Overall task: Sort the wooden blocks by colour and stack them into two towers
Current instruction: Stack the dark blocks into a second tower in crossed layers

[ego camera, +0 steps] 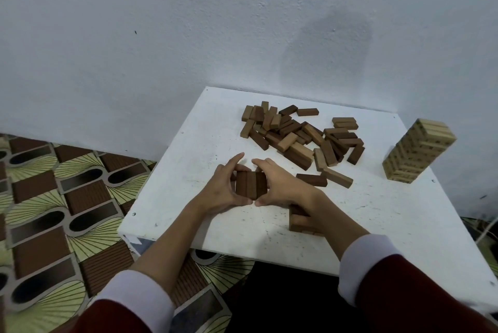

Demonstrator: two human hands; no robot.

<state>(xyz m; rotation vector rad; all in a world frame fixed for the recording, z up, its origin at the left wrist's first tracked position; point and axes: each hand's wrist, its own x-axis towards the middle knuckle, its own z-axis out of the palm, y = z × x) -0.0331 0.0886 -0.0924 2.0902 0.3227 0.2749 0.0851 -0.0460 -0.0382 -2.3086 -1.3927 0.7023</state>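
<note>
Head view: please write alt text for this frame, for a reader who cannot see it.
Both hands, left hand and right hand, hold a layer of three dark blocks side by side on a white table. Behind lies a mixed pile of loose blocks, a light tower stands at far right, and a short dark stack sits under the right wrist.

A white bench (pixel 363 219) stands against a pale, rough-plastered wall (pixel 188 22), its top scuffed and marked with small dark specks. A darker, damp-looking patch (pixel 327 44) shows on the wall above it. The floor (pixel 54 198) at the left has a covering patterned with brown rectangles, dark ovals and pale yellow-green fans. A thin white cord (pixel 485 234) lies by the bench's right edge.
</note>
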